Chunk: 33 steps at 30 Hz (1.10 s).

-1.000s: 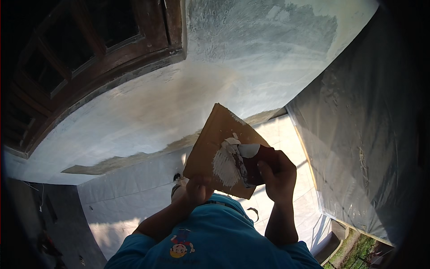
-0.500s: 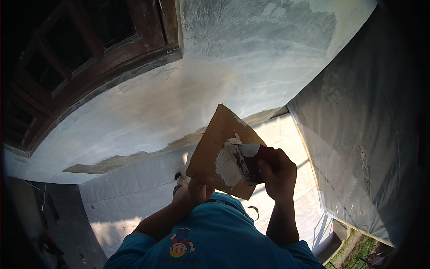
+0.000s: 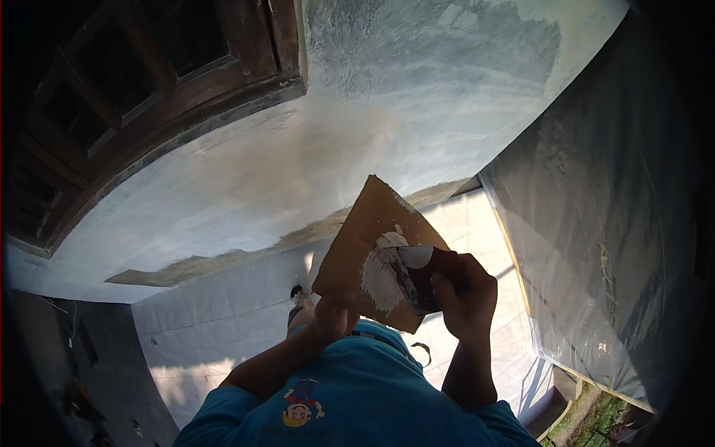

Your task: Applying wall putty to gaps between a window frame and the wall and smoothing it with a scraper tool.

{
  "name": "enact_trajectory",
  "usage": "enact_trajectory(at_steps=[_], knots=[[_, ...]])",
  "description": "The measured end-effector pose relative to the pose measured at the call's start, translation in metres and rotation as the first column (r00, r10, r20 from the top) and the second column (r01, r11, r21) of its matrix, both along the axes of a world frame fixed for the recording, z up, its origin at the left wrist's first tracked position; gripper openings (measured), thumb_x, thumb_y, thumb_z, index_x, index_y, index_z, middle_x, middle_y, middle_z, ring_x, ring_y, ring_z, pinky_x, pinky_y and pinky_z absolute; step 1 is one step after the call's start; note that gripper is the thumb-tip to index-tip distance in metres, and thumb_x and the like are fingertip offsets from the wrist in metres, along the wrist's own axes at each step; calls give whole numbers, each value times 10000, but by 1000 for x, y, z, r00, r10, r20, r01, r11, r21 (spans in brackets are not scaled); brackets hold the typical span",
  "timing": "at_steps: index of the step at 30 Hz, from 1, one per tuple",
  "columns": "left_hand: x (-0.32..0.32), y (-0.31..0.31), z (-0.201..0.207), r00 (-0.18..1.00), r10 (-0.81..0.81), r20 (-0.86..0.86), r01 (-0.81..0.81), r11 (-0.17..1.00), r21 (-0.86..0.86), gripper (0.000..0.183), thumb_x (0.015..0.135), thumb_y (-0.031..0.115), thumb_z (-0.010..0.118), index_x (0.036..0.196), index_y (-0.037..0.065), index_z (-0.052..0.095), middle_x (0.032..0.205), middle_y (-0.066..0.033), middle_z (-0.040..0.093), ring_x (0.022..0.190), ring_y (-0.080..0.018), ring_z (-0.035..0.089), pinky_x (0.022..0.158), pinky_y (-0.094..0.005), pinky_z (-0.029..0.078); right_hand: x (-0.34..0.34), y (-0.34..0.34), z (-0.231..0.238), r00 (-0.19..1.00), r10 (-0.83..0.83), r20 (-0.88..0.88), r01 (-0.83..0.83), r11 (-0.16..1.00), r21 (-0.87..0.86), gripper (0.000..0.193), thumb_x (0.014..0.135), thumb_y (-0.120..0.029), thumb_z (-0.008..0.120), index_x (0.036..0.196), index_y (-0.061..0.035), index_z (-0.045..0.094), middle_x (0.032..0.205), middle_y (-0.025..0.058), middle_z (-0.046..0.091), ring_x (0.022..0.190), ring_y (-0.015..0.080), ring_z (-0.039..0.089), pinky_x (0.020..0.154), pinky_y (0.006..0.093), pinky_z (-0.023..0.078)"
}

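My left hand (image 3: pixel 334 314) grips the near left edge of a brown square board (image 3: pixel 350 249), holding it tilted in front of my waist. White putty (image 3: pixel 383 279) is spread in a ridged patch across the board's middle, with a small lump at its upper end. In my right hand (image 3: pixel 471 294) is a putty knife (image 3: pixel 418 270) with a wide dark blade and a dark red handle. Its blade lies against the right side of the putty patch. My right fingers wrap round the handle and partly hide it.
Ahead rises a wall (image 3: pixel 335 141) with patchy grey and white coating and a bare strip low down. A brown wooden window frame (image 3: pixel 186 93) is at the upper left. Dark sheeting (image 3: pixel 596 223) hangs on the right. Pale tiles (image 3: pixel 216 313) cover the floor.
The board and both hands have shifted very slightly to the right. The putty knife stays against the putty, and both grips are the same.
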<state>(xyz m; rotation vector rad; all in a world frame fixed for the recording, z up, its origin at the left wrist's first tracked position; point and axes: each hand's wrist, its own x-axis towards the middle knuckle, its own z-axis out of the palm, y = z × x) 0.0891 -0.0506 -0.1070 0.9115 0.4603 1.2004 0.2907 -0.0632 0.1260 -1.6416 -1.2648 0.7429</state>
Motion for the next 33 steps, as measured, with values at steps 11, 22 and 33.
enact_trajectory(at_steps=[11, 22, 33], knots=[[0, 14, 71, 832, -204, 516, 367, 900, -236, 545, 827, 162, 513, 1359, 48, 476, 1292, -112, 573, 1240, -258, 531, 1081, -430, 409, -1, 2, -6, 997, -1, 74, -1, 1000, 24, 203, 820, -108, 703, 995, -10, 671, 788, 122, 726, 710, 170, 715, 656, 292, 561], [-10, 5, 4, 987, -88, 137, 106, 986, -131, 569, 825, 182, 511, 1372, 38, 457, 1319, -121, 562, 1245, -277, 535, 1085, -445, 409, 3, 6, -4, 997, 78, -24, -80, 991, -105, 210, 815, -81, 689, 1007, 2, 673, 817, 110, 729, 739, 133, 698, 668, 286, 559], [-3, 23, 90, 893, -114, 436, 262, 918, -296, 580, 823, 226, 510, 1370, 41, 452, 1298, -128, 566, 1232, -269, 544, 1049, -449, 450, 13, 4, -14, 999, 1, -45, -2, 1000, -2, 235, 810, -49, 694, 1041, -10, 684, 839, 98, 735, 768, 125, 700, 696, 265, 553]])
